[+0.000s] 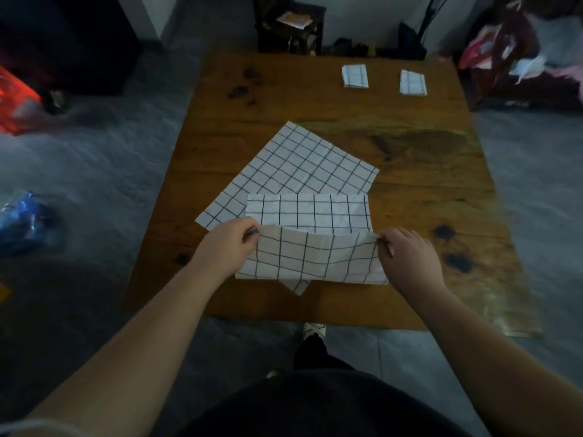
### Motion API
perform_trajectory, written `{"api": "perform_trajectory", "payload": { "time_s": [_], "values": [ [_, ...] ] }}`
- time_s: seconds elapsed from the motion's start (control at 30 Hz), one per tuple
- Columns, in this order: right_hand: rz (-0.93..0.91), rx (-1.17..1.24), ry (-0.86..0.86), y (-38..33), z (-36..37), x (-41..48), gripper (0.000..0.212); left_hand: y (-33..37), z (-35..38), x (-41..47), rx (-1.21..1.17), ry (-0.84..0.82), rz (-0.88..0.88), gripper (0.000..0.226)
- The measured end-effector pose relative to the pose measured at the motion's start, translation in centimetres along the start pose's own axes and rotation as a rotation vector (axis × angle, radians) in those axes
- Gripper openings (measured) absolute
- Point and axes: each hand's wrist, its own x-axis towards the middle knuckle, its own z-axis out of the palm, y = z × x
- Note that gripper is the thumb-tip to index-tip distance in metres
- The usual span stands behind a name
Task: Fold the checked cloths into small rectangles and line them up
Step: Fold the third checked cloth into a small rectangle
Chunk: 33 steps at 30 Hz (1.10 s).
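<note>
1. Left hand [228, 239] pinches the upper-left corner of the near checked cloth [310, 258]; fingers closed on the edge, corner lifted off the counter [410, 197].
2. Right hand [408, 258] pinches the upper-right corner of the same cloth, fingers closed, thumb side toward the cloth.
3. Near checked cloth: white w/ dark grid lines, held between both hands, near flap raised and sagging a bit in the middle. Its far part lies flat on the counter, lines running straight.
4. Fold line of that cloth sits along the near side, close to the counter's front edge.
5. Second checked cloth [296, 168] lies open & flat behind/under it, turned at an angle. One corner points to the far side of the counter; a small corner pokes out beneath the near cloth at the front.
6. Two folded cloths at the far right of the counter, side by side w/ a gap: left folded cloth [355, 76], right folded cloth [413, 82]. Both small rectangles, well apart from the hands.
7. Counter is brown wood w/ dark stains; grey floor [94, 171] around it.
8. Dark chair [291, 26] beyond the far edge, paper on its seat.
</note>
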Motion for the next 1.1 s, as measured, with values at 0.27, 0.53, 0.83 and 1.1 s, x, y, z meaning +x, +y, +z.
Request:
{"api": "perform_trajectory", "payload": {
  "time_s": [0.27,0.53,0.83,1.1],
  "values": [
    [-0.034,0.016,-0.176,2.0,3.3,10.7,0.016,-0.2,0.5,10.4,0.142,-0.05,-0.156,0.014],
    [0.049,0.117,-0.384,3.4,5.8,16.5,0.012,-1.5,2.3,14.7,0.191,-0.109,-0.292,0.022],
    [0.087,0.183,-0.424,3.6,6.6,12.9,0.048,-1.2,4.5,11.6,0.256,-0.119,-0.22,0.06],
    [0.008,0.196,-0.469,-0.8,8.0,4.8,0.05,0.6,9.6,4.9,0.244,-0.293,0.008,0.06]
  ]
}}
